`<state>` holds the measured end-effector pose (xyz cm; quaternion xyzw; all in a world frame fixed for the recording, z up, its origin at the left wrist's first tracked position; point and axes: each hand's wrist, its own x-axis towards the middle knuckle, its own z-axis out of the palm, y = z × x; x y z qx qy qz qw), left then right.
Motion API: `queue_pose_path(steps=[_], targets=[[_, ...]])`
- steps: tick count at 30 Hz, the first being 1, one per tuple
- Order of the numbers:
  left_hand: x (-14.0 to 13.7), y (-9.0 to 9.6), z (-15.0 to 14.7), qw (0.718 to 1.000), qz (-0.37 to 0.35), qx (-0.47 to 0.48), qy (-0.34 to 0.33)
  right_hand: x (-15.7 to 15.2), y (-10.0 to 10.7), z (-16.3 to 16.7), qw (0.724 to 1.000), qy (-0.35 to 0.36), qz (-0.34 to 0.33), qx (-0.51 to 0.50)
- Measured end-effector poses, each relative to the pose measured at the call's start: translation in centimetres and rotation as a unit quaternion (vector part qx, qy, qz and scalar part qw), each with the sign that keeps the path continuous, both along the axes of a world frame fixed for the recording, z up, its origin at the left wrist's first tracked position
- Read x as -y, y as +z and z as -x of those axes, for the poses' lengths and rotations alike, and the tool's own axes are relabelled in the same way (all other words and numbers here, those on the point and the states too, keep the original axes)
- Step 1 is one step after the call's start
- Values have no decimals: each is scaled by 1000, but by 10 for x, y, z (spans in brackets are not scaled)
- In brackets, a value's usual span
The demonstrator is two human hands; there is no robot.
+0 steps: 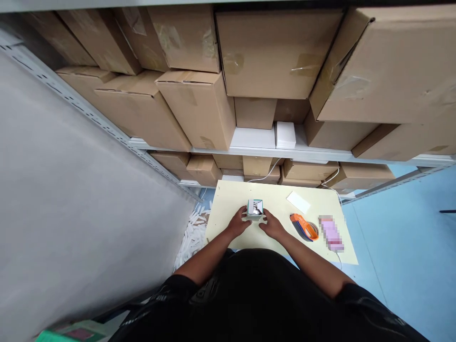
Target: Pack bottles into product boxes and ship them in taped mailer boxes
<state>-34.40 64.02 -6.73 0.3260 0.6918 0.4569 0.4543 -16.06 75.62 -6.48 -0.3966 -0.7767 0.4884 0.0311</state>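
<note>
A small white box (255, 214) with teal edges sits over the table, its top showing a shiny, dark-and-silver patch. My left hand (238, 223) grips the box's left side, fingers curled round its edge. On the opposite side my right hand (273, 225) has its fingers against the box, thumb near the front. Whether the box rests on the tabletop or is slightly lifted, I cannot tell. To the right of my right hand lies an orange tape dispenser (301, 223) with a roll of tape in it.
The pale yellow table (228, 194) also bears a white rectangular piece (298, 202) and a blurred pink, phone-like object (331, 233) with a cable. Behind stand shelves (254, 137) stacked with cardboard boxes (265, 57). A wall (89, 190) rises at left; white strips (192, 240) litter the floor.
</note>
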Motion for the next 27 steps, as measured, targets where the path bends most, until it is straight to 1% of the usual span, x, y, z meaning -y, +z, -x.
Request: queue_pose_path(steps=[3,5,8,11,14,17,20,23,27], targets=[[0,-9,-7,1000,8,10,12,-6,-11,3,999,19,45,18],[0,-14,-10,1000,1,6,17,-9,-16,10,998,28,62,9],[1,-20,1,999,-7,6,34,-10,-20,33,997,36,70,-14],[5,-28,35,999,-16,-6,48,-8,-22,73,997,36,67,-20],[4,-34,86,998,-27,-29,51,-6,-25,126,997,27,62,-28],[-4,-36,139,997,-44,-31,49,-9,-26,179,997,12,70,-31],[-16,-36,181,998,-57,-24,34,-16,-26,220,996,-21,86,-24],[-25,-39,206,997,-68,-19,16,-22,-26,242,994,-51,95,-12],[-27,-47,218,997,-76,-28,-2,-23,-25,249,992,-77,101,12]])
